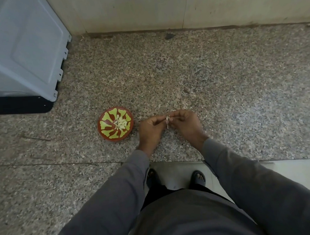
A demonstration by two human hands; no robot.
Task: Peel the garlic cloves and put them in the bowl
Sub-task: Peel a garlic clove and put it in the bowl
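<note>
A small garlic clove (167, 119) with a strip of skin hanging below it sits between my two hands above the granite counter. My left hand (150, 129) pinches it from the left, and my right hand (185, 124) pinches it from the right with curled fingers. To the left of my hands stands a red bowl (105, 129) with a yellow-green pattern. It holds several pale peeled cloves (121, 123) in its middle.
A pale blue appliance (19, 50) on a black base stands at the back left of the speckled granite counter (222, 86). A tiled wall (178, 6) runs along the back. The counter's front edge lies just below my wrists, with my sandalled feet (198, 178) beneath.
</note>
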